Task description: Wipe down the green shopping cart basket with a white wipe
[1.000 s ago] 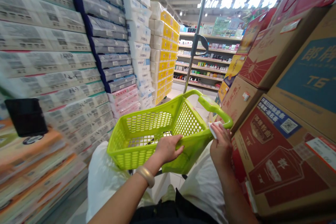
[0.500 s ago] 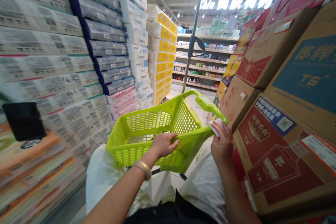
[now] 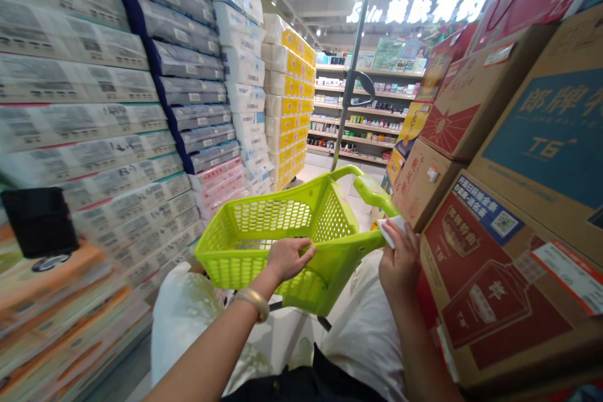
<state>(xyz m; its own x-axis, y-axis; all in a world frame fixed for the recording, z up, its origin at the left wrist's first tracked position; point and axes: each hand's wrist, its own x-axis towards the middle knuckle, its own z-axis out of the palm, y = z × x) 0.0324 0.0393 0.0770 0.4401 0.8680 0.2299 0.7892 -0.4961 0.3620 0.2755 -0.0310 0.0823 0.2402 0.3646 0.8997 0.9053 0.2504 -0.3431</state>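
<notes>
A lime-green shopping cart (image 3: pixel 336 270) with a perforated plastic basket stands in front of my legs. My left hand (image 3: pixel 288 259), with a gold bangle (image 3: pixel 253 301) at the wrist, is closed over the basket's near rim. At the near right corner of the cart handle (image 3: pixel 372 191), my right hand (image 3: pixel 399 254) presses a white wipe (image 3: pixel 390 230) against the green plastic. Part of the wipe is hidden under the fingers. Through the basket's holes the tiled floor shows.
Stacked cardboard boxes (image 3: pixel 499 289) rise close on the right. Tall piles of wrapped paper packs (image 3: pixel 85 81) line the left, with yellow packs (image 3: pixel 294 107) further back. A metal pole (image 3: pixel 351 75) stands beyond the cart, before shelves of small goods (image 3: pixel 377 107).
The view has shifted slightly. My left hand stays on the basket rim, and my right hand keeps the wipe at the handle's corner, with its fingers slightly moved.
</notes>
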